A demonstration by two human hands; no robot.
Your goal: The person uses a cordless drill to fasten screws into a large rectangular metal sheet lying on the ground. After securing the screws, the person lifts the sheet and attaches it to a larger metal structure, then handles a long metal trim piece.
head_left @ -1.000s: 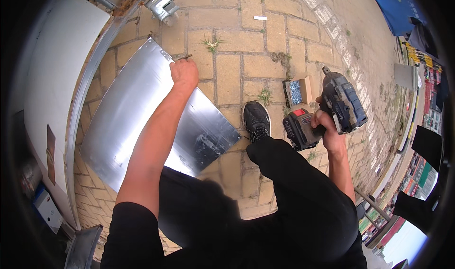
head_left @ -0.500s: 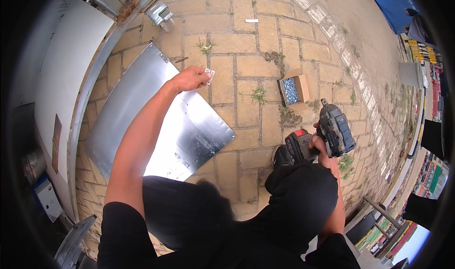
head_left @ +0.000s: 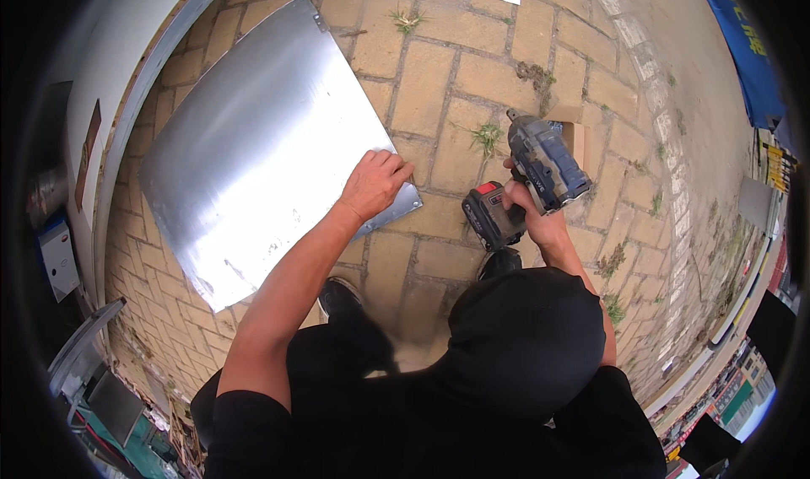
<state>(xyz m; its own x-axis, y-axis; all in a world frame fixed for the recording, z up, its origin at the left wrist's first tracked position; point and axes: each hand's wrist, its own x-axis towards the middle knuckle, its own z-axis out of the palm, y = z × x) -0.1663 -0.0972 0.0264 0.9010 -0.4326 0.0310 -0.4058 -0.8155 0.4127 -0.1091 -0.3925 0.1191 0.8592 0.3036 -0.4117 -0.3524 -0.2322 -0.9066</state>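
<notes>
A shiny metal sheet (head_left: 253,150) lies flat on the brick paving. My left hand (head_left: 374,184) rests on the sheet's near right corner, fingers curled over its edge. My right hand (head_left: 530,213) grips a dark cordless drill (head_left: 527,180) with a red-topped battery, held above the paving just right of the sheet. The drill's nose points away from me. My black-clad legs and one black shoe (head_left: 339,296) are below.
A small open cardboard box (head_left: 572,133) sits on the bricks behind the drill. A curved white wall with a metal rail (head_left: 126,116) runs along the left. Weeds grow in the paving joints. Stalls and coloured goods line the right edge.
The view has shifted so the sheet fills more of the frame. My left hand moved from the sheet's far edge to its near right corner. The drill came closer to the sheet.
</notes>
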